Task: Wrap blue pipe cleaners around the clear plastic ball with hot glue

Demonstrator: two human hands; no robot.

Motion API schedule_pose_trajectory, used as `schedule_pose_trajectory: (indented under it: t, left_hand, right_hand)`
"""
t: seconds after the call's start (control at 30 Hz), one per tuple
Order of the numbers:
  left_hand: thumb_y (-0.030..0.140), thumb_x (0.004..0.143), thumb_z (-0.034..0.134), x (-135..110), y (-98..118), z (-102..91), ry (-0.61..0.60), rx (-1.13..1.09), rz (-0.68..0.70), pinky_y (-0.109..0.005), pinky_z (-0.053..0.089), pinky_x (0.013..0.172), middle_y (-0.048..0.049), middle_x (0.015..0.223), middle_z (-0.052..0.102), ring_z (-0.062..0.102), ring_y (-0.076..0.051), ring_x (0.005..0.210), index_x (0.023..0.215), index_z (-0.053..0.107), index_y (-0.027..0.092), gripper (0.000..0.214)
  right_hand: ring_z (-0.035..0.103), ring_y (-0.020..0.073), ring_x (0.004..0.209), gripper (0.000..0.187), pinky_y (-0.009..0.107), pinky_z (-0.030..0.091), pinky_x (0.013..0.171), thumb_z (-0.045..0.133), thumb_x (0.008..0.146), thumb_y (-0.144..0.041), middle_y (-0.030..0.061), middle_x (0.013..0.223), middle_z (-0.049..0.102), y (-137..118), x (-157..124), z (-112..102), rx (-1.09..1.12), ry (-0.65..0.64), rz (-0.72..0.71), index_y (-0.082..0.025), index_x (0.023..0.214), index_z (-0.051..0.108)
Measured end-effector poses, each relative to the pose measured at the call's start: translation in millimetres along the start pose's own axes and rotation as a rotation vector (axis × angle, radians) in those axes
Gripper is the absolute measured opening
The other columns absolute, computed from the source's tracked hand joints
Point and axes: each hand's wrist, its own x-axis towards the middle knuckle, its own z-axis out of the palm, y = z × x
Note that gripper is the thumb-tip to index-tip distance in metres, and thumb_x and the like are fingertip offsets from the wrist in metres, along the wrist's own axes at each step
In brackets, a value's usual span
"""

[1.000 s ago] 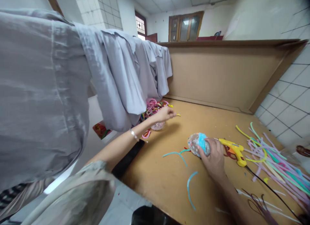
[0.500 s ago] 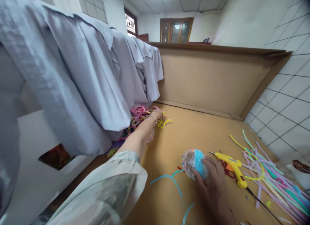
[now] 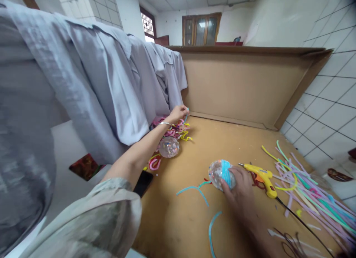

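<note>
Standing beside the table (image 3: pixel 222 139), I see the person's right hand (image 3: pixel 239 193) resting on a clear ball (image 3: pixel 221 174) wrapped partly in blue, fingers curled around its near side so that part of the ball is covered. The ball sits on the table just left of a yellow glue gun (image 3: pixel 261 175), whose black cord runs off the lower right edge. The left hand (image 3: pixel 178 113) is stretched far out to a heap of coloured pipe cleaners (image 3: pixel 175 130) at the foot of a draped grey cloth (image 3: pixel 111 91); its fingers are pinched shut on a thin blue strand, though most of that strand is hidden. A second glittery ball (image 3: pixel 168 146) lies below the wrist. More long pipe cleaners (image 3: pixel 311 195) fan out at right, cut off by the edge.
</note>
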Motion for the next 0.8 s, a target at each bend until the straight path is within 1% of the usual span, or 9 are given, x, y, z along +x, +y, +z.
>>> schedule_pose_trajectory:
  t: [0.07,0.1,0.2,0.33,0.43,0.5,0.57,0.67,0.8]
  left_hand:
    - [0.031,0.095,0.048,-25.9,14.6,-7.3,0.001,-0.114,0.046,-0.017,0.042,0.051,-0.0035,0.069,0.065,0.052,-0.006,0.051,0.091,0.059,0.010,0.023]
    - [0.034,0.092,0.055,-42.6,21.2,-8.2,-0.008,-0.302,0.091,-0.016,0.040,0.049,-0.0020,0.067,0.063,0.049,-0.005,0.048,0.087,0.057,0.011,0.023]
    - [0.045,0.088,0.060,-104.8,35.9,2.2,-0.103,-0.592,0.171,-0.016,0.040,0.047,0.0017,0.066,0.060,0.049,-0.005,0.046,0.086,0.052,0.015,0.031]
    - [0.036,0.096,0.047,-193.8,42.8,39.9,-0.277,-0.445,0.197,-0.017,0.041,0.050,0.0010,0.067,0.062,0.052,-0.007,0.051,0.087,0.053,0.016,0.023]
    - [0.027,0.090,0.057,-230.4,41.0,59.6,-0.500,-0.170,0.293,-0.019,0.042,0.055,-0.0004,0.072,0.066,0.056,-0.010,0.058,0.094,0.061,0.016,0.013]
    - [0.032,0.084,0.066,-226.5,37.1,55.6,-0.524,-0.086,0.367,-0.021,0.046,0.063,-0.0034,0.086,0.070,0.062,-0.013,0.070,0.105,0.064,0.017,0.025]
    - [0.034,0.085,0.064,-199.6,30.1,36.4,-0.334,-0.060,0.325,-0.024,0.049,0.068,-0.0062,0.090,0.071,0.064,-0.015,0.075,0.110,0.064,0.015,0.031]
    - [0.030,0.086,0.059,-133.8,10.9,-9.5,-0.022,-0.034,0.242,-0.028,0.051,0.081,-0.0071,0.095,0.072,0.065,-0.018,0.085,0.104,0.068,0.013,0.026]
    - [0.024,0.083,0.058,-57.3,-32.2,-60.1,0.173,0.071,-0.075,-0.030,0.050,0.090,-0.0072,0.100,0.073,0.065,-0.020,0.094,0.105,0.067,0.011,0.027]
  right_hand:
    - [0.054,0.0297,0.103,0.030,0.046,0.046,0.086,0.054,0.091,-0.043,0.0128,0.109,0.059,1.9,0.1,1.1,-0.010,0.014,-0.025,-0.022,0.112,0.053]
    - [0.054,0.0294,0.103,0.031,0.046,0.046,0.087,0.054,0.091,-0.043,0.0129,0.109,0.059,2.9,0.4,2.0,-0.014,0.023,-0.034,-0.021,0.112,0.053]
    - [0.055,0.0287,0.100,0.033,0.045,0.046,0.087,0.051,0.093,-0.045,0.0131,0.106,0.060,5.5,1.9,5.0,-0.026,0.053,-0.052,-0.019,0.112,0.053]
    - [0.055,0.0286,0.099,0.034,0.045,0.045,0.087,0.051,0.093,-0.047,0.0133,0.103,0.061,7.5,3.8,7.1,-0.042,0.088,-0.086,-0.018,0.110,0.055]
    - [0.054,0.0290,0.100,0.034,0.045,0.045,0.087,0.052,0.092,-0.046,0.0136,0.104,0.061,7.6,4.3,6.6,-0.045,0.084,-0.094,-0.017,0.111,0.055]
    - [0.054,0.0293,0.100,0.034,0.045,0.045,0.088,0.051,0.092,-0.045,0.0138,0.104,0.061,7.2,4.5,5.8,-0.047,0.080,-0.098,-0.017,0.112,0.055]
    - [0.054,0.0292,0.100,0.034,0.045,0.045,0.087,0.052,0.092,-0.045,0.0136,0.104,0.061,6.6,4.8,5.3,-0.046,0.086,-0.101,-0.017,0.112,0.055]
    - [0.053,0.0286,0.099,0.033,0.044,0.044,0.087,0.053,0.091,-0.044,0.0126,0.104,0.060,6.3,5.3,5.1,-0.037,0.091,-0.101,-0.019,0.112,0.056]
    - [0.053,0.0286,0.099,0.034,0.044,0.044,0.087,0.052,0.092,-0.045,0.0127,0.104,0.059,7.1,4.7,4.4,-0.022,0.074,-0.093,-0.019,0.112,0.055]
